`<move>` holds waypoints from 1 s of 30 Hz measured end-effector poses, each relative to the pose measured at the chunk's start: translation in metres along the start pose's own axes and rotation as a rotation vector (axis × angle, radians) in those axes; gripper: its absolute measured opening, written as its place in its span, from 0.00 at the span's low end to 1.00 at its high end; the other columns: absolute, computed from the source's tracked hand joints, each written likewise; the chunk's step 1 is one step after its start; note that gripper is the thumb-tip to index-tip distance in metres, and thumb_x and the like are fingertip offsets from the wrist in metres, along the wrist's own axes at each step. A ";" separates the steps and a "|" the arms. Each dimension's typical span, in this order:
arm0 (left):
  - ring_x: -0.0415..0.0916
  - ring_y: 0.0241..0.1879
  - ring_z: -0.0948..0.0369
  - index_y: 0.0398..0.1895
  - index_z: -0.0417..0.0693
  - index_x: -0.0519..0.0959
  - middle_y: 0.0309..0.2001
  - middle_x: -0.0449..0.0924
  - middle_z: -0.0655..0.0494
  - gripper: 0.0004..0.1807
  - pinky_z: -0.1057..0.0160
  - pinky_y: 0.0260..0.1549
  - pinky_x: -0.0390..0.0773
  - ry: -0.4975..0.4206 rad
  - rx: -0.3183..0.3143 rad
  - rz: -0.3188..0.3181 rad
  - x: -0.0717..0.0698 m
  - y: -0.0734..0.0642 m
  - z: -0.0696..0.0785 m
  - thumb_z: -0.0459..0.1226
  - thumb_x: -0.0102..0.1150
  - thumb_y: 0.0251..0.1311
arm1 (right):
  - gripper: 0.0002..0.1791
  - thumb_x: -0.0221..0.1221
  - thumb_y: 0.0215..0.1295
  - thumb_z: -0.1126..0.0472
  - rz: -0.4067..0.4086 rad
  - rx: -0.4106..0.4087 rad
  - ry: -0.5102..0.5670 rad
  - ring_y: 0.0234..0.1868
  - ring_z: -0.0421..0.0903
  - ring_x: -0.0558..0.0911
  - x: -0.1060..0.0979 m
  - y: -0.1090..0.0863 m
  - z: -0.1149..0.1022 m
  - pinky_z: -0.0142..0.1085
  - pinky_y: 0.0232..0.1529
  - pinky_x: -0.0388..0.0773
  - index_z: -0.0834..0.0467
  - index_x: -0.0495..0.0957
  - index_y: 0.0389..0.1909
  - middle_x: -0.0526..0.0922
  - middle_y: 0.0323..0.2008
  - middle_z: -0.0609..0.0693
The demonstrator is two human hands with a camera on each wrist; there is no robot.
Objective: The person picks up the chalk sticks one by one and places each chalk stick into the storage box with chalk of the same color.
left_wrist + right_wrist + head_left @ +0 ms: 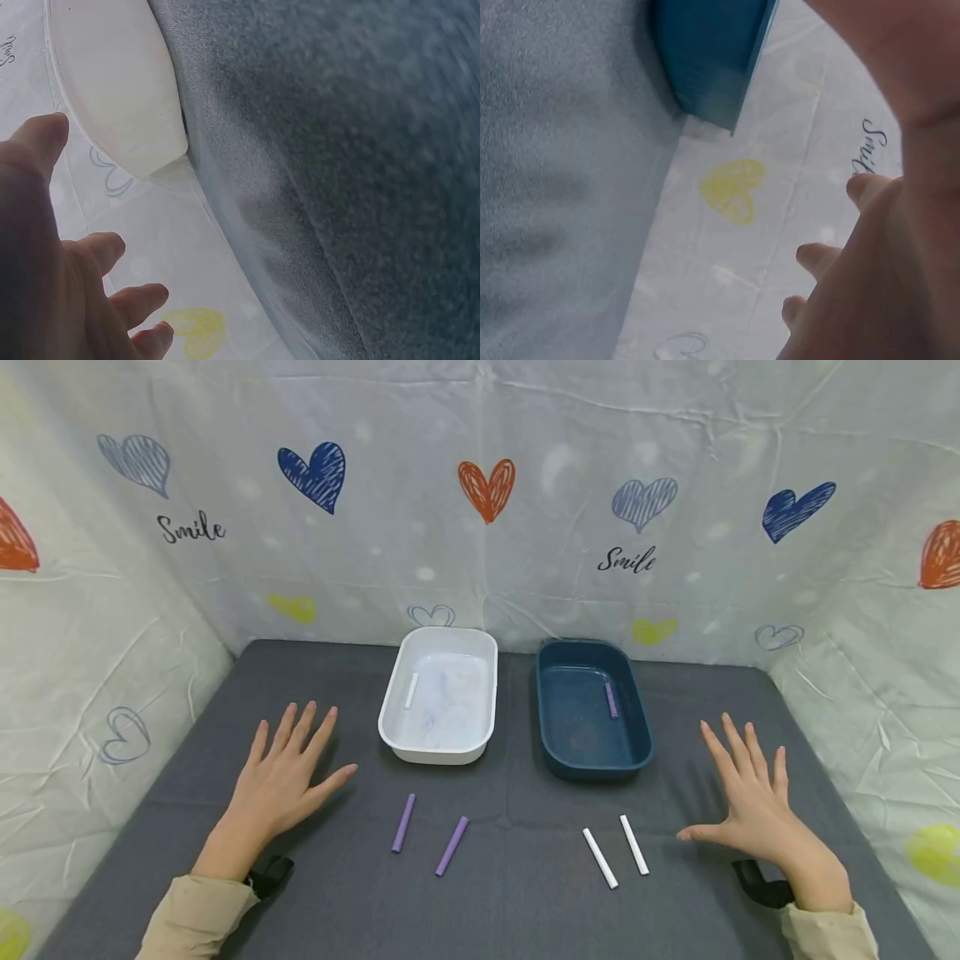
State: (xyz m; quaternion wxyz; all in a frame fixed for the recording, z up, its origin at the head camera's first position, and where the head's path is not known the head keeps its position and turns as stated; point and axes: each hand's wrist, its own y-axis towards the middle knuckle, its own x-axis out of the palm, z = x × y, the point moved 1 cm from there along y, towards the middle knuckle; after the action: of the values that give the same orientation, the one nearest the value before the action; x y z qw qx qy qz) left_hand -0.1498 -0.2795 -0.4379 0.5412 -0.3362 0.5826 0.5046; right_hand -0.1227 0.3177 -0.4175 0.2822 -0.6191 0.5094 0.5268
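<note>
Left hand (281, 785) empty, fingers spread forward, thumb stretched inward, two purple sticks (402, 823), white tray (465, 693) behind them holding one white stick (412, 691), dark blue tray (573, 710) holding one purple stick (611, 701), two white sticks (600, 858) before it, right hand (753, 810) empty, fingers fanned forward, thumb pointing inward

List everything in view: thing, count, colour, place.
Table: 1, dark grey, foreground
White tray: 1, white, table's far side
Blue tray: 1, dark blue, right of white tray
Purple chalks: 3, purple, one in blue tray, two before white tray
White chalks: 3, white, one in white tray, two before blue tray
Heart-print curtain: count unclear, whitish, behind and beside table
Wrist straps: 2, black, one per side
Sleeves: 2, beige, bottom edge
Left hand: 1, bare, over table's left
Right hand: 1, bare, over table's right
</note>
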 end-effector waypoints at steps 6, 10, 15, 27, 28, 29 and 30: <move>0.38 0.77 0.42 0.80 0.50 0.48 0.77 0.48 0.37 0.48 0.38 0.72 0.33 -0.003 0.005 0.002 0.001 0.003 0.004 0.64 0.49 0.66 | 0.83 0.83 0.28 0.41 0.004 -0.039 0.063 0.77 0.60 0.26 0.006 0.000 -0.002 0.68 0.64 0.15 0.48 0.34 0.81 0.28 0.79 0.54; 0.38 0.77 0.43 0.80 0.49 0.49 0.77 0.48 0.37 0.48 0.38 0.72 0.34 -0.010 0.011 0.007 0.002 0.004 0.006 0.64 0.49 0.66 | 0.82 0.83 0.28 0.44 -0.005 -0.065 0.135 0.77 0.62 0.28 0.011 -0.001 -0.004 0.68 0.66 0.20 0.50 0.36 0.81 0.30 0.79 0.56; 0.35 0.77 0.43 0.80 0.45 0.48 0.76 0.49 0.36 0.50 0.41 0.72 0.30 -0.018 0.020 0.022 0.007 0.007 0.010 0.64 0.49 0.66 | 0.78 0.83 0.33 0.47 -0.048 -0.097 0.299 0.77 0.65 0.37 0.018 0.000 -0.004 0.69 0.68 0.33 0.51 0.39 0.81 0.38 0.79 0.60; 0.34 0.78 0.44 0.80 0.42 0.45 0.77 0.46 0.38 0.51 0.42 0.73 0.31 -0.047 0.026 0.011 0.005 0.022 0.022 0.65 0.48 0.66 | 0.63 0.80 0.41 0.49 -0.085 -0.054 0.428 0.73 0.38 0.57 0.034 -0.002 -0.003 0.46 0.65 0.63 0.47 0.54 0.78 0.59 0.74 0.52; 0.34 0.78 0.44 0.80 0.42 0.45 0.78 0.46 0.38 0.51 0.42 0.73 0.31 -0.048 0.024 0.008 0.005 0.024 0.023 0.65 0.48 0.66 | 0.62 0.80 0.41 0.48 -0.077 -0.062 0.426 0.72 0.36 0.58 0.035 -0.001 -0.003 0.39 0.65 0.63 0.47 0.55 0.78 0.61 0.73 0.50; 0.34 0.78 0.44 0.80 0.43 0.45 0.78 0.45 0.38 0.51 0.42 0.73 0.32 -0.048 0.022 0.006 0.005 0.026 0.024 0.65 0.47 0.66 | 0.61 0.80 0.41 0.48 -0.069 -0.070 0.428 0.71 0.34 0.59 0.036 -0.001 -0.003 0.33 0.64 0.61 0.47 0.57 0.77 0.63 0.72 0.48; 0.34 0.78 0.44 0.80 0.43 0.45 0.78 0.45 0.38 0.51 0.41 0.73 0.32 -0.048 0.021 0.006 0.005 0.028 0.025 0.65 0.47 0.66 | 0.60 0.80 0.41 0.48 -0.060 -0.084 0.430 0.70 0.33 0.61 0.038 0.000 -0.003 0.27 0.63 0.60 0.48 0.59 0.76 0.65 0.71 0.47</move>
State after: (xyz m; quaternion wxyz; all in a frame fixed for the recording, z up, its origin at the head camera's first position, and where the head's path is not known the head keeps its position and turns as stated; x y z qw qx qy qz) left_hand -0.1694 -0.2479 -0.4346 0.5571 -0.3164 0.5756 0.5081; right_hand -0.1240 0.3022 -0.4520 0.1566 -0.7432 0.5169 0.3949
